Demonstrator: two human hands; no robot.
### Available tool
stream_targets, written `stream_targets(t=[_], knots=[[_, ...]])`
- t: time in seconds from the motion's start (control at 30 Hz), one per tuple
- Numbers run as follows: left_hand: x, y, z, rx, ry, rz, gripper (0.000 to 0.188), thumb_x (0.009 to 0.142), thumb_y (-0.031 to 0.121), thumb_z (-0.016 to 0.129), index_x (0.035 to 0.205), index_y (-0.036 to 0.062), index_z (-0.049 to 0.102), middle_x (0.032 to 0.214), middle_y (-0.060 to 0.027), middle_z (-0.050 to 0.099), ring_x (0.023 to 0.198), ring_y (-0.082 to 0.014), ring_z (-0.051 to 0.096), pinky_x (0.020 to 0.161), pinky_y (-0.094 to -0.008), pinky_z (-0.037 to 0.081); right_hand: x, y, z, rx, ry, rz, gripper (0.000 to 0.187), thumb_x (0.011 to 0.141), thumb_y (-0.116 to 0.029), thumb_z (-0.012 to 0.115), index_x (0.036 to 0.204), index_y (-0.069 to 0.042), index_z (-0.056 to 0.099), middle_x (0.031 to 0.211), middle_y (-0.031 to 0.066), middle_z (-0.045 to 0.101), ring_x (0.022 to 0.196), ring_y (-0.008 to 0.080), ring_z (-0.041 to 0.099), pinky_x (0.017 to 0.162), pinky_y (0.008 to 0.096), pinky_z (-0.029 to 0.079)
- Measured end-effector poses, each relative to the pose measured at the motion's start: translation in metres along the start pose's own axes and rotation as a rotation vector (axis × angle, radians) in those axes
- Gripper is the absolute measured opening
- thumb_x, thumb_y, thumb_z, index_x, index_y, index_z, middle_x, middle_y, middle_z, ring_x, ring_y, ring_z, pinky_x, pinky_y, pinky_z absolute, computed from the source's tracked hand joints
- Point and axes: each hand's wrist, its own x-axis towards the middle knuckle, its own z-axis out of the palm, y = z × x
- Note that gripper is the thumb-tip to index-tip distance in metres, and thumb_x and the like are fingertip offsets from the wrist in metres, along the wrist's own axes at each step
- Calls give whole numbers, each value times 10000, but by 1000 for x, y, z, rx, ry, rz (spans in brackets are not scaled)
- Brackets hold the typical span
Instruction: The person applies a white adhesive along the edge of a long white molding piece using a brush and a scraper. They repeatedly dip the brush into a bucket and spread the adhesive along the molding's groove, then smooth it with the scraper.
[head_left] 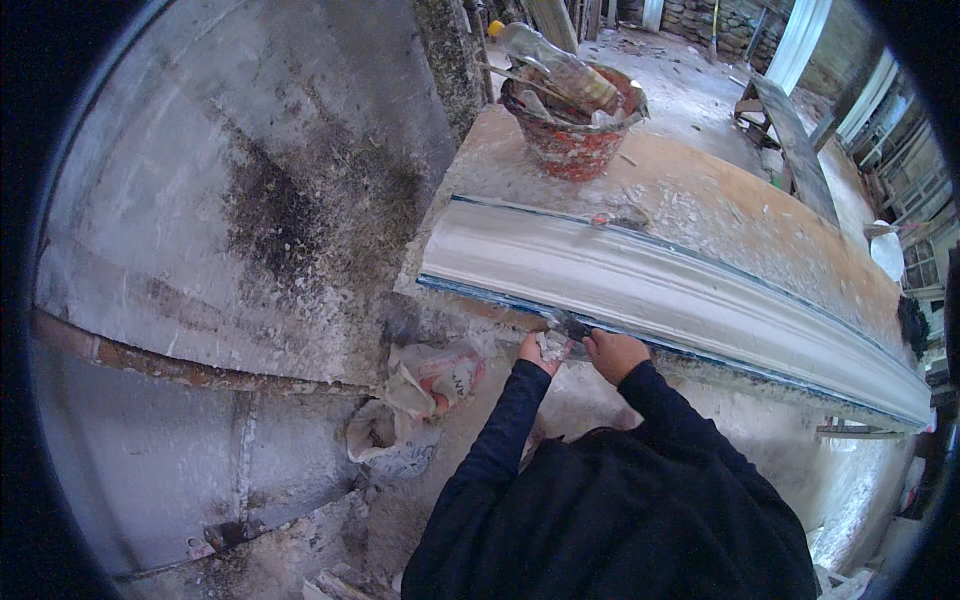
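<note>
A long white plaster moulding (640,270) with blue edges lies across the wooden table. At its near edge, my right hand (615,355) grips a small tool with a dark handle (570,324), which looks like a putty knife; its blade points left and shows only in part. Just left of it, my left hand (538,356) is cupped around a lump of white plaster scraps (551,345), below the moulding's blue edge. The tool's tip is close above these scraps; whether they touch I cannot tell.
A plaster-smeared red bucket (575,140) holding a plastic bottle (565,70) and sticks stands on the table (750,190) beyond the moulding. White sacks (395,440) lie at the left below. A large grey, stained panel (180,170) fills the left side. A bench (790,145) stands farther back.
</note>
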Motion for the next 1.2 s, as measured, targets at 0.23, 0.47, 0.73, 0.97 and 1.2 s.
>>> stream_targets(t=[0.23,0.47,0.73,0.97,1.2], knots=[[-17,7,7,-86,-19,-31,316,891,251,377,990,31,581,980,-145,636,866,-321,624,780,-449,532,-30,25,-24,-28,-39,46,356,916,-378,409,943,-81,603,766,198,642,727,379,625,656,503,490],[-8,3,-5,356,-54,187,319,896,260,379,1012,34,573,980,-148,635,873,-310,623,766,-433,535,14,-25,-7,13,-74,-32,379,921,-390,399,947,-68,596,795,211,634,769,388,616,686,490,483],[-27,23,10,-110,-109,-16,247,900,229,394,929,62,575,889,-122,638,787,-286,627,695,-405,551,-13,7,-26,-50,-87,-11,369,915,-387,416,911,-62,589,743,198,630,716,385,614,643,506,472],[39,11,-64,562,-115,543,239,866,243,455,884,53,600,894,-137,652,752,-298,625,685,-411,536,26,-37,7,-22,13,-137,354,917,-395,421,931,-75,572,735,192,631,711,389,614,628,500,470],[-32,26,-48,-65,-22,265,306,872,279,439,925,23,598,905,-165,643,781,-279,624,675,-349,539,-6,-34,1,129,-9,-153,377,916,-450,421,1025,-108,537,757,225,624,731,428,599,629,539,452]])
